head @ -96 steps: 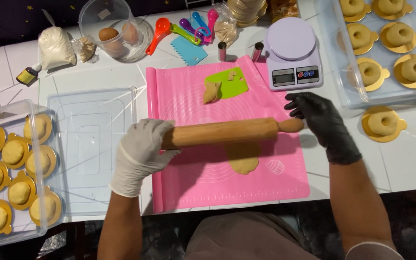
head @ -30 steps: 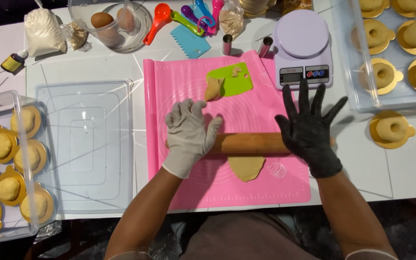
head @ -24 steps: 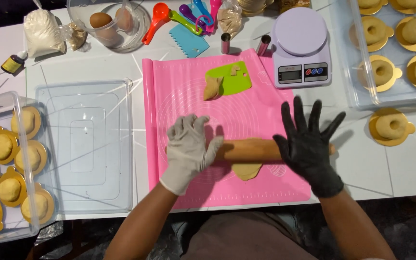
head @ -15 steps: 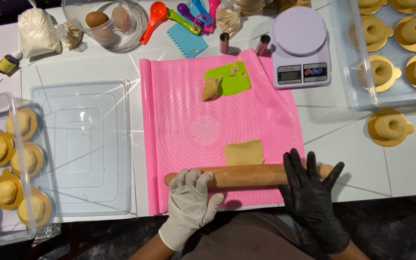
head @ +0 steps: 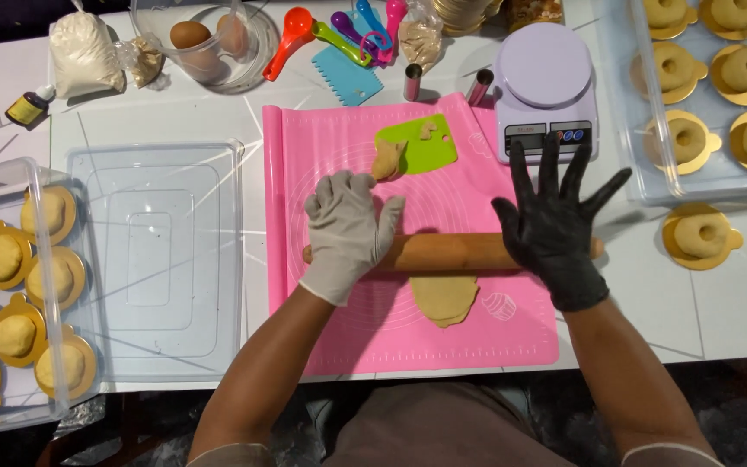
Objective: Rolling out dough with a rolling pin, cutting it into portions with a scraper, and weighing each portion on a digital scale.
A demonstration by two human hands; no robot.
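hands [head: 451,229], flat and open, have pushed the rolling pin [head: 447,252] up over the dough [head: 444,298].

I see a smooth wooden rolling pin [head: 447,252] on a matt pink silicone mat [head: 339,156], beside clear glossy plastic trays [head: 162,259].

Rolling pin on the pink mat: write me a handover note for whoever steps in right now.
Left hand, in a white glove, lies flat on the left part of the rolling pin. Right hand, in a black glove, presses its palm on the right end, fingers spread; neither has a closed grip.
The pin lies across the pink mat, over the far edge of the dough piece.
Done: the dough is partly flattened into a rough oval.
Left: its outline is uneven, so more rolling seems likely. A dough lump waits by the green scraper.
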